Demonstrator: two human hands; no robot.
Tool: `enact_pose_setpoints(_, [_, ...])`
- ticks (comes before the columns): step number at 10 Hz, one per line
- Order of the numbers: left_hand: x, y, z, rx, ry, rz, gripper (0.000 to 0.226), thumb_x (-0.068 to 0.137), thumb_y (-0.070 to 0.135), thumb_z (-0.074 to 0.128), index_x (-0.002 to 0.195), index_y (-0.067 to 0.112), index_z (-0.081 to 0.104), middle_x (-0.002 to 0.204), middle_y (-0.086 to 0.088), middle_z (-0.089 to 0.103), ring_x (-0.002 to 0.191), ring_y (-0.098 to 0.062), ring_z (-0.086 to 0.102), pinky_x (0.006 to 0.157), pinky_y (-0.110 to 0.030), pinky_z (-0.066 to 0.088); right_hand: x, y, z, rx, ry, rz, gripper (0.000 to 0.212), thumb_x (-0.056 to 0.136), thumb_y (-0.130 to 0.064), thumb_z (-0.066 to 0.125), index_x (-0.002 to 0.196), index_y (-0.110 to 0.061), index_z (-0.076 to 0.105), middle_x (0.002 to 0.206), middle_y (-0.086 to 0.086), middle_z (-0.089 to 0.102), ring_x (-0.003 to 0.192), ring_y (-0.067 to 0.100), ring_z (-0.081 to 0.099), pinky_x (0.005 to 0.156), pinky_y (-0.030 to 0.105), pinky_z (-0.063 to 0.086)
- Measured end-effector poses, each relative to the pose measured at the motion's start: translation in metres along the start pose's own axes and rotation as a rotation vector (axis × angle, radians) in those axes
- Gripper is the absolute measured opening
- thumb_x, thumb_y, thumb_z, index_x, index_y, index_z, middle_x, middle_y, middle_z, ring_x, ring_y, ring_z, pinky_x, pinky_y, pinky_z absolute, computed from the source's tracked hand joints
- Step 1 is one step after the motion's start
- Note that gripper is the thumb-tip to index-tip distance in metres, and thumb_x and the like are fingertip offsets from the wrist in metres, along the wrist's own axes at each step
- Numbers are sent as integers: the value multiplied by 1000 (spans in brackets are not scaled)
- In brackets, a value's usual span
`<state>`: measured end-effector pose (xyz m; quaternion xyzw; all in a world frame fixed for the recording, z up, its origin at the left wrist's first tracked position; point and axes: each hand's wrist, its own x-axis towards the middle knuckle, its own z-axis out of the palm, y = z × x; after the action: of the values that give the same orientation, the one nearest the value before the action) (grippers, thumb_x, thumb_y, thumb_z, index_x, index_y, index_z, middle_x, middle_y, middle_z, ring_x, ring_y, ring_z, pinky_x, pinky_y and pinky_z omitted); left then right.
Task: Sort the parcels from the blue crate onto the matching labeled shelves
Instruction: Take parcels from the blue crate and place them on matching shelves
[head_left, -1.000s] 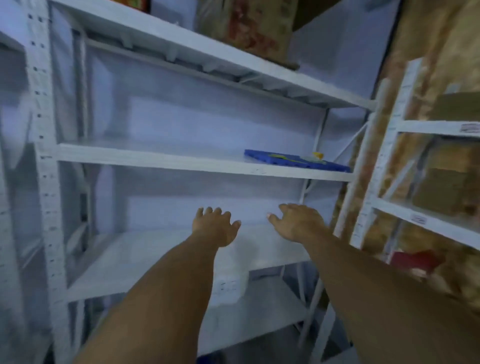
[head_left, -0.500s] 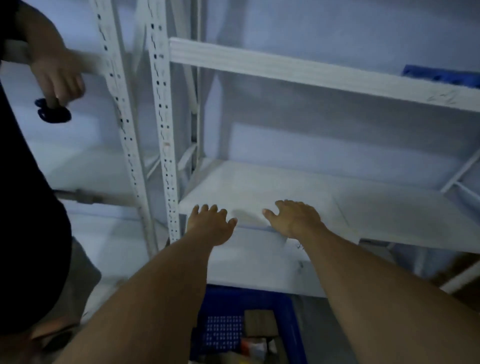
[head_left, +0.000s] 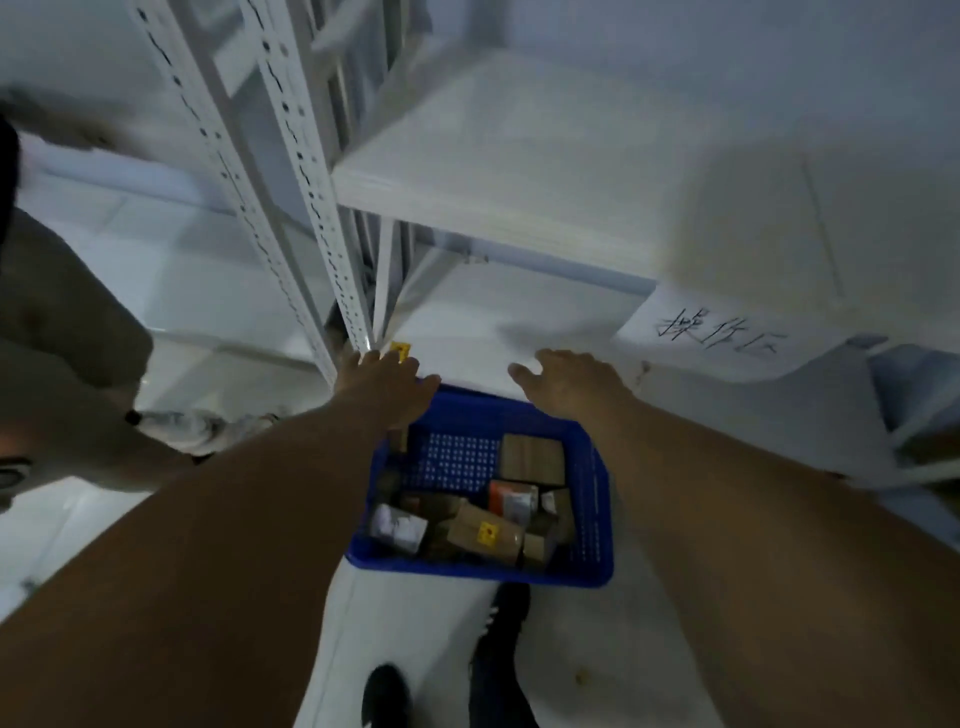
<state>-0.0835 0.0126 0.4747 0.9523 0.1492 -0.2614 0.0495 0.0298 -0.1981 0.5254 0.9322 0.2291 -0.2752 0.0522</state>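
1. Head view, the step: I'd call this the start of a pick. Both hands are empty, nothing is on the shelf (head_left: 493, 171) that I can see, and the parcels are all in the crate (head_left: 595, 499).
2. Hands: left hand (head_left: 387, 382) and right hand (head_left: 566, 379) are stretched forward with fingers loose, gripping nothing. Both hang over the crate's far end. The left overlaps the far-left rim, but I can't tell if it touches.
3. Where the stuff is: the crate sits on the floor in front of the rack, just ahead of my shoes.
4. Next move, my guess: drop a hand into the crate, take one parcel off the top, read its label, then find the matching shelf. The box with a yellow sticker (head_left: 483, 535) lies on top and looks easiest.
5. Counts:
   - one crate
   - two hands
   - at least six parcels, but the pile is too jumbled for an exact number
   - one handwritten sign (head_left: 722, 338)
   - one yellow tag (head_left: 400, 351) by the lower shelf
   - one other person (head_left: 62, 322), on the left
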Motion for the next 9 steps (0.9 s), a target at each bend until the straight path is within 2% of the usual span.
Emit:
enact_pose_setpoints(1, [29,18,50,-163,-83,-101,74,98,65,13,145,20,48,152,-12,46,136,-36,44,118,-52,30,50,23,57,12,-86,-33,74,104,-68,22,159,-19,33,162,9,38,143,34,41,115,44,33])
enact_pose_setpoints(2, [74,27,116,-285,-171,-191,74,89,65,7,135,27,50,130,-9,61,118,-34,57,105,-55,42,104,46,114,19,-222,-45,78,102,-71,23,162,-21,30,166,8,33,147,34,38,118,49,34])
enact_pose_setpoints(3, [100,36,160,-410,-178,-273,66,97,66,22,148,28,37,123,-8,63,114,-35,60,100,-51,47,140,60,164,47,-297,-55,65,105,-64,28,148,-21,50,144,7,58,124,31,58,106,47,46])
enact_pose_setpoints(4, [133,30,242,-523,-264,-350,83,85,72,11,133,20,55,129,-9,62,117,-34,59,100,-51,49,181,59,237,98,-400,-23,69,103,-68,29,145,-18,51,133,10,62,115,32,61,97,43,48])
enact_pose_setpoints(5, [145,20,301,-651,-255,-474,92,76,75,17,142,21,51,135,-10,61,121,-36,59,102,-52,49,200,47,283,95,-476,-35,77,99,-74,19,149,-21,47,144,10,57,125,33,57,102,45,46])
enact_pose_setpoints(6, [158,13,353,-739,-352,-596,75,89,72,34,144,23,48,142,-15,53,126,-39,53,104,-50,46,226,24,352,138,-521,-27,68,101,-71,23,142,-23,50,139,8,60,123,32,57,95,43,45])
enact_pose_setpoints(7, [178,4,419,-822,-355,-684,65,102,56,43,152,15,37,153,-20,42,139,-41,42,112,-51,38,248,-7,412,206,-556,-9,66,99,-71,28,141,-25,51,136,8,60,122,33,57,97,44,45])
enact_pose_setpoints(8, [190,0,456,-900,-329,-737,63,103,53,46,152,14,37,153,-20,43,139,-40,42,111,-50,39,262,-30,452,229,-545,-17,65,98,-70,30,140,-26,53,138,8,59,121,33,58,100,44,48])
enact_pose_setpoints(9, [204,0,504,-1087,-331,-849,71,92,59,53,147,15,42,146,-21,50,129,-41,52,108,-52,44,275,-58,489,198,-538,-24,61,103,-66,29,140,-24,51,135,10,60,120,32,58,101,49,48])
